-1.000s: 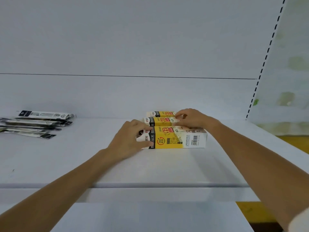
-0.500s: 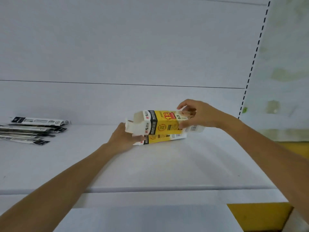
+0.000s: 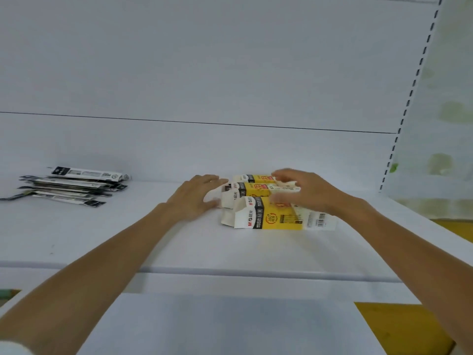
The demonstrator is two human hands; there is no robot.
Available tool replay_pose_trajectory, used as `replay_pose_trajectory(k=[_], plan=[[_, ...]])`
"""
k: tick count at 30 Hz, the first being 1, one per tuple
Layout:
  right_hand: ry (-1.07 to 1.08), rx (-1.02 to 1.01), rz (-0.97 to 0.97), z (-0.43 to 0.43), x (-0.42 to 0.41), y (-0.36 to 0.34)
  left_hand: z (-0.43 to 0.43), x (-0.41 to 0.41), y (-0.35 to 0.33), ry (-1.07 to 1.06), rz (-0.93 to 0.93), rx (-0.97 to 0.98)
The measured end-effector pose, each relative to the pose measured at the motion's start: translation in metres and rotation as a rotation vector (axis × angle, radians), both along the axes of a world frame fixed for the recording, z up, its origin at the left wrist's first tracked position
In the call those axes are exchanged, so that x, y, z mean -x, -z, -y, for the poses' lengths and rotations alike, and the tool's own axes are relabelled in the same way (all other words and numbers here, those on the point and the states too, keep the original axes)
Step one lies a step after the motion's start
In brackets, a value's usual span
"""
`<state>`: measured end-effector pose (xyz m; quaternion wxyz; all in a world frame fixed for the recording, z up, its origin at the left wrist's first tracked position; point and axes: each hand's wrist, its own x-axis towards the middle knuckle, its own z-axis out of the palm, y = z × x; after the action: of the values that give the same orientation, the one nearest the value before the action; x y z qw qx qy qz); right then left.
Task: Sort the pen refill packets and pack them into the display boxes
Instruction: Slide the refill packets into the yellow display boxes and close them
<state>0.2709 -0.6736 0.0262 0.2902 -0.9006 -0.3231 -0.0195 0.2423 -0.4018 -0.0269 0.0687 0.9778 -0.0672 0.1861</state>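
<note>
Three yellow and white display boxes lie side by side on the white shelf (image 3: 128, 239): a front box (image 3: 279, 217), a middle box (image 3: 252, 191) and a back box (image 3: 252, 178). Their left ends have open flaps. My right hand (image 3: 307, 193) is blurred and lies over the boxes, its fingers behind the middle box and its thumb in front, gripping it. With straight fingers, my left hand (image 3: 197, 197) touches the open left end of the middle box. A pile of black and white pen refill packets (image 3: 71, 187) lies far left on the shelf.
The shelf's back panel (image 3: 230, 73) rises just behind the boxes. A perforated upright (image 3: 412, 90) marks the right side. The shelf's front edge (image 3: 230, 272) runs across below my forearms, with a lower shelf (image 3: 230, 326) beneath it.
The box that both hands held tilted above the shelf half a second ago now lies flat between the other boxes. My left hand has moved off its underside to its open end.
</note>
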Motion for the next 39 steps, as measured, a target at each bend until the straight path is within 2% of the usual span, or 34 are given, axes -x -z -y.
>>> replay_pose_trajectory(k=[2, 5, 9, 13, 16, 20, 26, 29, 34, 37, 39], plan=[[-0.031, -0.141, 0.101, -0.027, 0.000, -0.001, -0.019, 0.017, -0.003, -0.042, 0.016, -0.049], [-0.104, -0.210, 0.229, -0.085, 0.002, 0.004, -0.058, 0.055, -0.007, -0.168, 0.075, -0.073], [-0.267, -0.265, 0.326, -0.189, 0.025, 0.000, -0.122, 0.125, -0.005, -0.353, 0.169, 0.029], [-0.475, -0.359, 0.231, -0.299, 0.060, -0.003, -0.184, 0.197, 0.011, -0.572, 0.251, 0.225], [-0.584, -0.277, 0.157, -0.374, 0.081, 0.008, -0.236, 0.243, 0.017, -0.659, 0.218, 0.254], [-0.558, -0.232, 0.150, -0.455, 0.097, 0.023, -0.310, 0.273, 0.003, -0.636, 0.236, 0.300], [-0.432, -0.187, 0.227, -0.520, 0.090, 0.022, -0.394, 0.248, -0.003, -0.434, 0.253, 0.367], [-0.313, -0.180, 0.240, -0.516, 0.072, 0.015, -0.414, 0.218, 0.000, -0.330, 0.149, 0.441], [-0.040, -0.010, 0.164, -0.476, 0.040, 0.023, -0.431, 0.164, 0.000, -0.218, -0.039, 0.527], [-0.007, 0.148, 0.126, -0.464, 0.043, 0.036, -0.437, 0.140, 0.003, -0.190, -0.071, 0.553], [-0.018, 0.229, 0.196, -0.465, 0.046, 0.042, -0.438, 0.130, 0.003, -0.171, -0.092, 0.556]])
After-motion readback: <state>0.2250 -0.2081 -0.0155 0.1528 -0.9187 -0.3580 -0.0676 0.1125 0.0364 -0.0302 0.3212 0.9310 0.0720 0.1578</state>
